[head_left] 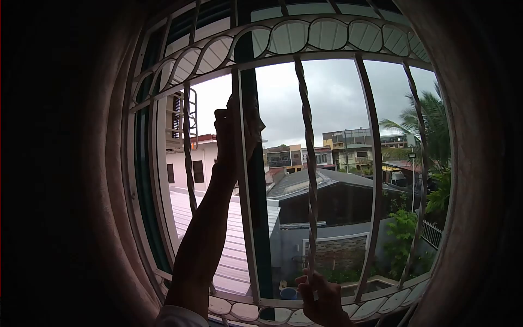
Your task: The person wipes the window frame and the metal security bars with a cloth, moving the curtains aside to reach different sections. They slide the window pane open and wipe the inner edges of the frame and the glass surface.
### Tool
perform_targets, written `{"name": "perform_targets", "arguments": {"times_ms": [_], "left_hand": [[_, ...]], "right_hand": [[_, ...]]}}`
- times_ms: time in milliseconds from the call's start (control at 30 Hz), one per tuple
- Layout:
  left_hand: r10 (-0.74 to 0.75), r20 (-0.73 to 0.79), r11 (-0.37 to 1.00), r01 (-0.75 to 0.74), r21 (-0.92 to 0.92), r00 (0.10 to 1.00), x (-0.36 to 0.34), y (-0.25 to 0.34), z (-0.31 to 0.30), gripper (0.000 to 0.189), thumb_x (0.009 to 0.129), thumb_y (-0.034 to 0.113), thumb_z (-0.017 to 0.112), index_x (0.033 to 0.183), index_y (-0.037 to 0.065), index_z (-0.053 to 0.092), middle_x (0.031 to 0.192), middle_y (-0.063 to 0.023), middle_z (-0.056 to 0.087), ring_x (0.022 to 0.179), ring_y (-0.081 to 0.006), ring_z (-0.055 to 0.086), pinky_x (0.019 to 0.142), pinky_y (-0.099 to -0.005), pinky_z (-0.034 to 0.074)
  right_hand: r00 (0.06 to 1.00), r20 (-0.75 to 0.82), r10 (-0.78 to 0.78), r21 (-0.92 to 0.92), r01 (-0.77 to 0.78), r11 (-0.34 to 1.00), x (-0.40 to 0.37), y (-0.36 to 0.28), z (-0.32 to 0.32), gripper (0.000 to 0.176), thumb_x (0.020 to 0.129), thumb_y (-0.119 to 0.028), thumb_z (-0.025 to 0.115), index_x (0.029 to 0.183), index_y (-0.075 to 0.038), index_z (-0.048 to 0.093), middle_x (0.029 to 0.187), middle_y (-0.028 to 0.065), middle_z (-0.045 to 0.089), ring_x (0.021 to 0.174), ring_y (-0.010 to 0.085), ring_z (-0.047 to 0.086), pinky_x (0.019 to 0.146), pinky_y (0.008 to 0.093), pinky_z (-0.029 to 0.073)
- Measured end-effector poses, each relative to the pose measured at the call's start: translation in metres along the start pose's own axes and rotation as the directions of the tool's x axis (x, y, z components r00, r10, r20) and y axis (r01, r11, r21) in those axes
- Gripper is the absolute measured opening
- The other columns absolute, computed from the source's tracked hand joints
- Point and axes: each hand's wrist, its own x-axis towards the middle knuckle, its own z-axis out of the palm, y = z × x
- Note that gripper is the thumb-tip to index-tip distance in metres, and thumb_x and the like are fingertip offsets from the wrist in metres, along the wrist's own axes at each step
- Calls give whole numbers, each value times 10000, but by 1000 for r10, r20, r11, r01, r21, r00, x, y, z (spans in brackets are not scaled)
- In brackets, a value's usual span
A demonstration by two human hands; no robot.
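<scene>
My left hand [229,131] is raised at the upper middle, behind a flat upright bar [244,180] of the white window grille and against the dark green window frame [262,218]. Its fingers are bent round a dark, crumpled, cloth-like piece [255,122] with a pointed corner; shadow hides what it is. Low in the view, my right hand [324,300] is closed around the lower part of a twisted grille bar [312,218].
Twisted and flat bars cross the window, with looped bands [327,34] above and below. A curtain [111,163] hangs at the left. Outside are a pale ribbed roof [234,234], a dark house [327,201], more buildings and a palm [430,125].
</scene>
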Motion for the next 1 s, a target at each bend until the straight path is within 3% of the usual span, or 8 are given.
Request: {"name": "perform_targets", "arguments": {"times_ms": [67, 233, 300, 400, 533, 667, 900, 1000], "left_hand": [[436, 332, -8, -366, 931, 836, 26, 17, -3, 404, 1033, 234, 562, 1350, -16, 564, 1061, -192, 670, 832, -244, 662, 636, -374, 524], [548, 85, 440, -373, 817, 832, 98, -25, 9, 336, 997, 201, 580, 1249, -21, 597, 1060, -195, 630, 895, -289, 626, 701, -427, 516], [740, 266, -106, -283, 953, 618, 119, -16, 9, 276, 1018, 281, 541, 1110, 31, 613, 920, -158, 609, 765, -231, 622, 636, -382, 497], [271, 133, 750, -295, 592, 953, 172, -88, 12, 260, 1010, 315, 568, 1053, 63, 614, 954, -98, 676, 681, -169, 612, 497, -266, 471], [638, -120, 517, -308, 799, 760, 181, -48, 17, 148, 968, 270, 652, 938, 136, 595, 565, 12, 477, 487, -90, 385, 522, -192, 348], [289, -18, 957, -289, -5, 957, 211, -61, 13, 151, 980, 271, 634, 964, 123, 604, 623, 18, 513, 510, -82, 410, 523, -190, 363], [470, -28, 474, -279, -835, 882, 195, -67, 33, 168, 999, 271, 608, 1003, 104, 617, 709, 27, 567, 545, -70, 448, 524, -188, 387], [719, 294, 11, 413, -911, 629, 236, -126, 15, 636, 869, 514, 746, 1383, 162, 619, 1553, -86, 470, 1485, -193, 354, 1225, -425, 290]], "right_hand": [[995, 2, 96, 167, -95, 981, -8, -1, 6, 182, 1052, -129, 515, 1113, 14, 612, 739, 120, 653, 583, 236, 658, 543, 320, 524], [982, -11, 187, 201, -181, 963, -18, -3, 9, 108, 1040, -96, 530, 1050, -4, 586, 714, 101, 621, 580, 227, 634, 530, 340, 501], [988, -20, 154, 137, -150, 979, -21, 2, 14, 93, 1039, -90, 528, 1037, -11, 578, 704, 98, 609, 571, 226, 622, 525, 346, 493], [988, -21, 156, 87, -153, 984, -21, -4, 12, 74, 1033, -76, 524, 1055, -21, 569, 690, 91, 590, 558, 226, 603, 520, 354, 478], [979, -51, 195, 28, -194, 981, -19, -9, 14, 180, 1021, -70, 535, 1186, -8, 573, 713, 102, 626, 565, 263, 636, 499, 388, 489], [992, -127, 0, -149, -19, 989, -16, -2, 18, 229, 994, -52, 549, 1205, 38, 563, 712, 114, 635, 569, 305, 641, 497, 416, 497], [997, -76, -24, -177, 10, 984, -23, 2, 14, 254, 992, -58, 553, 1232, 26, 559, 717, 113, 641, 573, 320, 641, 502, 426, 504], [997, -80, 13, -133, -24, 991, -28, 3, 16, 263, 993, -58, 552, 1245, 16, 562, 717, 112, 643, 572, 315, 643, 507, 428, 507]]}}
